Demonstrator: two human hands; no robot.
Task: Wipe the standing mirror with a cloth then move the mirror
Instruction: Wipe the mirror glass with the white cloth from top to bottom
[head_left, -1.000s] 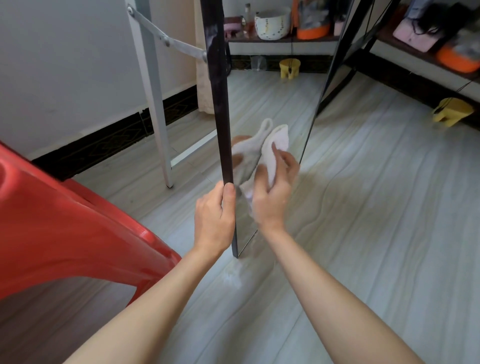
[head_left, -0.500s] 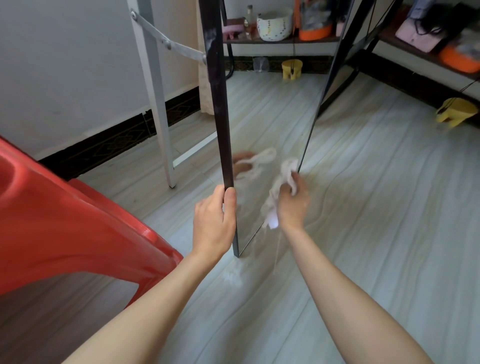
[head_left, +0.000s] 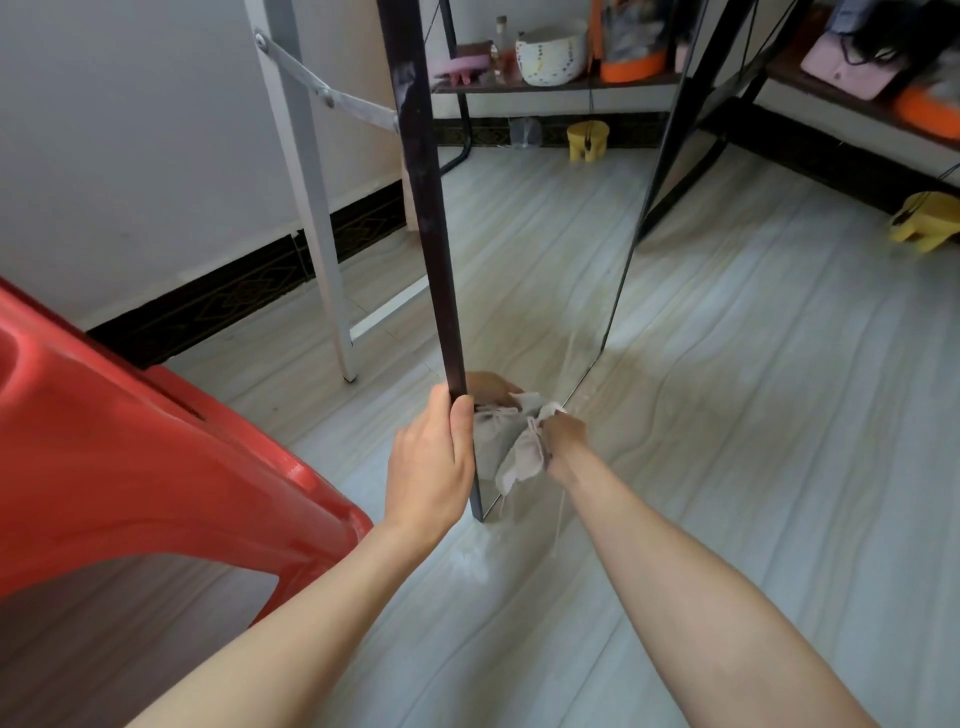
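Mirror (head_left: 530, 291) stood upright on the floor (head_left: 727, 415) just before us, its near dark edge clasped in our left hand (head_left: 428, 462), fingers wrapped round the frame. Our right hand (head_left: 563, 439) bunched the cloth (head_left: 519, 452) against the lowest glass; we judged firm, overlapping strokes into that bottom corner best, with the frame held steady. Beyond stood a shelf (head_left: 561, 83).

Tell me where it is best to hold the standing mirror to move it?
Probably grip the mirror by its dark side edges, one hand from each side. The left hand already wraps the near edge; the right hand holds the cloth.
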